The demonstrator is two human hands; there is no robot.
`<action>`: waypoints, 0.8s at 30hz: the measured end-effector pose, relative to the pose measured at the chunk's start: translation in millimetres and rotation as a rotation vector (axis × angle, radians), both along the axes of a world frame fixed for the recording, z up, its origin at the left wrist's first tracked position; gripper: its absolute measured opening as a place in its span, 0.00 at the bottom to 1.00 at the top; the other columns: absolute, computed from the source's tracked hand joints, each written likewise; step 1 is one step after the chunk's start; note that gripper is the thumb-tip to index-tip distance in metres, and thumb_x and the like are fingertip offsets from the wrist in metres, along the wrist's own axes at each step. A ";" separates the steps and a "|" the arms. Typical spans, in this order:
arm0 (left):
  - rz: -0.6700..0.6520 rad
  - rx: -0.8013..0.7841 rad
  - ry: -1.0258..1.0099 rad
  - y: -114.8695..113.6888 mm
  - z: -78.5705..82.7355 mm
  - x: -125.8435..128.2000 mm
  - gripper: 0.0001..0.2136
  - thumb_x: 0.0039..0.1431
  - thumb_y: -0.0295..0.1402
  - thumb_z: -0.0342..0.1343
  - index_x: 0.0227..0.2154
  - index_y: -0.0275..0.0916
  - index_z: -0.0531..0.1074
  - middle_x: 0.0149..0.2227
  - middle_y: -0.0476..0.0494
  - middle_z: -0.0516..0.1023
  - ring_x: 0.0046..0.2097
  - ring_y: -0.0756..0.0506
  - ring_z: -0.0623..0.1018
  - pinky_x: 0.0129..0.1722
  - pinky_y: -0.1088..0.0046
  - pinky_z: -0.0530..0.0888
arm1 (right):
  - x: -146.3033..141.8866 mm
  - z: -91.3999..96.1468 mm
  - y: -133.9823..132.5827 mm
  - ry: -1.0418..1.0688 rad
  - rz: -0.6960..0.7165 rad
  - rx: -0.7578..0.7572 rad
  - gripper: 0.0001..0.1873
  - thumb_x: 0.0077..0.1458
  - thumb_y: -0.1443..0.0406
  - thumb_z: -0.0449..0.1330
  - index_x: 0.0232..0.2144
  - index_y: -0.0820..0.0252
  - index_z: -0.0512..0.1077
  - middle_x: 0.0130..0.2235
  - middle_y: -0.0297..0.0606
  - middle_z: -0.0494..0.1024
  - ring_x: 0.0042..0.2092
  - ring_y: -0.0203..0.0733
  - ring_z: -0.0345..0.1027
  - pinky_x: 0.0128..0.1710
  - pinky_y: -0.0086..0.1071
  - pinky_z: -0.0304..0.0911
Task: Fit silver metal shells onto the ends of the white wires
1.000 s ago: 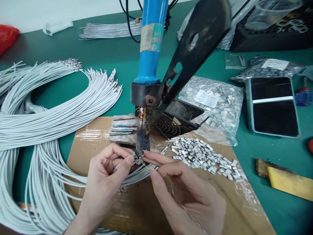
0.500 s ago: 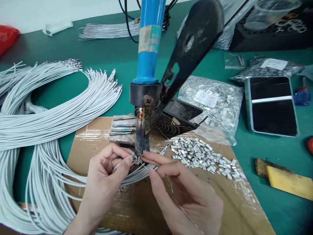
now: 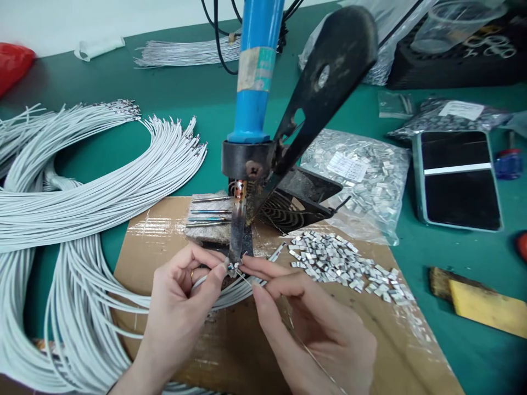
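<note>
Where the view ends at left, a red thing is cut off, too little showing to name; below it, white cables lie looped on the green desk, also running out of frame.

Left hand: thumb and forefinger pinched on a small part, mostly hidden by the fingertips. It sits right under the soldering iron, over the cardboard; whether the tip touches it, cannot tell. Iron near upright in a black bracket, top end cropped. Bracket covers some of a black fan.

Right hand: thumb and fingers closed on a thin wire, one end at the small part, the other leaving by the bottom edge.

Rightward, loose metal pieces heaped on the cardboard. Behind, a clear bag full of similar pieces; label unreadable. Farther right, a second bag, dark contents indistinct. Black crate cropped at the corner: pale rings inside, a clear cup in or on it, unsure which.
</note>
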State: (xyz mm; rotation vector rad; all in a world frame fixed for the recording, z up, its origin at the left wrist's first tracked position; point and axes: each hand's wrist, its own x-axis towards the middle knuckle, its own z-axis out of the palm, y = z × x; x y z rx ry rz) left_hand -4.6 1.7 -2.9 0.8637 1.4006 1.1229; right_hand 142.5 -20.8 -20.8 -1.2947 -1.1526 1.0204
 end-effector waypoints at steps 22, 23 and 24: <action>-0.001 -0.050 0.094 -61.6 -0.6 12.1 0.06 0.57 0.33 0.67 0.26 0.40 0.79 0.32 0.47 0.79 0.30 0.50 0.75 0.31 0.78 0.71 | 87.6 -34.7 -22.6 0.100 -0.529 -0.074 0.30 0.64 0.41 0.53 0.40 0.58 0.81 0.45 0.45 0.85 0.51 0.54 0.78 0.63 0.55 0.63; -0.012 -0.065 0.076 -63.4 -0.6 11.1 0.07 0.58 0.34 0.67 0.26 0.40 0.79 0.32 0.47 0.79 0.29 0.50 0.73 0.30 0.78 0.70 | 90.2 -37.4 -23.6 0.053 -0.568 -0.063 0.31 0.64 0.40 0.53 0.40 0.59 0.80 0.45 0.46 0.84 0.52 0.55 0.77 0.65 0.56 0.60; -0.023 -0.079 0.061 -65.1 -0.6 10.1 0.07 0.58 0.34 0.67 0.26 0.40 0.79 0.32 0.47 0.80 0.29 0.50 0.72 0.29 0.78 0.68 | 91.1 -39.5 -24.3 0.020 -0.586 -0.045 0.31 0.64 0.40 0.53 0.41 0.59 0.79 0.45 0.46 0.83 0.52 0.55 0.76 0.65 0.56 0.59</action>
